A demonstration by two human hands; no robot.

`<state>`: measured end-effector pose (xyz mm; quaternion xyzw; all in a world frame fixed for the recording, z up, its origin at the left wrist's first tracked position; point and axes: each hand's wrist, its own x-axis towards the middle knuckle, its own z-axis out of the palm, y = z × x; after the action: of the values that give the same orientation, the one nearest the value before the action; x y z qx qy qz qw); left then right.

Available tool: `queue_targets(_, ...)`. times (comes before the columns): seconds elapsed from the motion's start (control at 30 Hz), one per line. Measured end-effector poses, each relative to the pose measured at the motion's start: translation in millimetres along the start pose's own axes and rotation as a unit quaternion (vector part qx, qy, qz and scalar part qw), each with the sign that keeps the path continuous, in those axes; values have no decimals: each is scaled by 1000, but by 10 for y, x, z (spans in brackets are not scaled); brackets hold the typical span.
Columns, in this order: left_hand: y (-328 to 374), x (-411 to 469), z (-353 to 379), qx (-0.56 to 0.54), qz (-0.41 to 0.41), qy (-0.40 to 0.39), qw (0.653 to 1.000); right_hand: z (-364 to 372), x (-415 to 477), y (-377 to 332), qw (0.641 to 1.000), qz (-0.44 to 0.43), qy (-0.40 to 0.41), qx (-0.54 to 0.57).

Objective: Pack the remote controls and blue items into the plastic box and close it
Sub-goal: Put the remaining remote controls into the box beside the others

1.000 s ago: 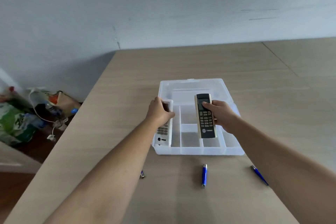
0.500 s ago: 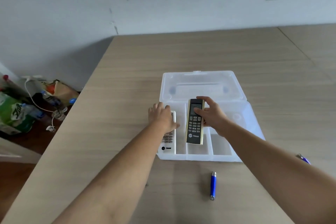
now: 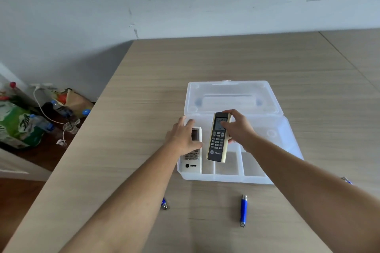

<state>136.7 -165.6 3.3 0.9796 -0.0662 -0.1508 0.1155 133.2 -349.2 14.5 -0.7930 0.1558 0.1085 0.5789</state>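
The clear plastic box (image 3: 226,177) lies open on the wooden table, its lid (image 3: 232,96) folded back. A white remote (image 3: 192,159) rests in the box's leftmost compartment, and my left hand (image 3: 184,136) lies flat on its upper half. My right hand (image 3: 238,129) grips a black and cream remote (image 3: 218,139) by its top, tilted over the middle compartments. A blue item (image 3: 243,209) lies on the table in front of the box. Another blue item (image 3: 164,204) peeks out beside my left forearm. A third (image 3: 346,179) shows past my right forearm.
The table's left edge (image 3: 86,129) drops to a floor with bags, bottles and a cable (image 3: 41,113). A grey wall runs behind the table.
The white remote went down into the left compartment and my left hand flattened on it. My right hand shifted the black remote left and lower over the box.
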Motion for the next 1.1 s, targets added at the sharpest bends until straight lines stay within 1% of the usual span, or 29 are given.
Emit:
queue_targets(0.1, -72, -85, -67, -61, -12, 28, 998, 98, 30, -70, 998, -9, 14, -61)
queue_targets(0.17, -121, -128, -126, -127, -57, 36, 990, 188, 40, -116, 993, -17, 29, -117)
queue_targets(0.23, -163, -164, -154, -198, -125, 6, 972, 290, 37, -144, 982, -26, 39, -185)
queue_targets(0.3, -176, -220, -146, -235, -156, -36, 959, 390, 21, -143, 969, -30, 40, -242)
queue_targets(0.37, -186, -239, -111, -234, -152, -40, 959, 476, 16, -105, 958, -35, 32, -281)
queue_targets(0.53, -201, -205, -56, -195, -148, -15, 969, 554, 30, 15, 942, -59, 2, -331)
queue_targets(0.57, -207, -191, -49, -193, -146, -16, 970, 542, 26, 41, 930, -65, -3, -363)
queue_targets(0.63, -213, -164, -39, -190, -144, -22, 971, 495, 6, 83, 894, -74, -15, -442)
queue_targets(0.67, -210, -158, -41, -187, -144, -24, 972, 469, 0, 97, 883, -72, -24, -463)
queue_targets(0.8, -192, -125, -59, -173, -146, -32, 973, 344, 35, 105, 882, -36, -99, -459)
queue_targets(0.9, -180, -111, -77, -167, -151, -41, 973, 316, 65, 89, 868, -28, -134, -478)
queue_targets(1.0, -165, -128, -85, -163, -155, -39, 974, 349, 66, 73, 861, -25, -128, -491)
queue_targets(1.1, -159, -169, -78, -182, -156, -30, 971, 388, 16, 95, 857, -29, -100, -504)
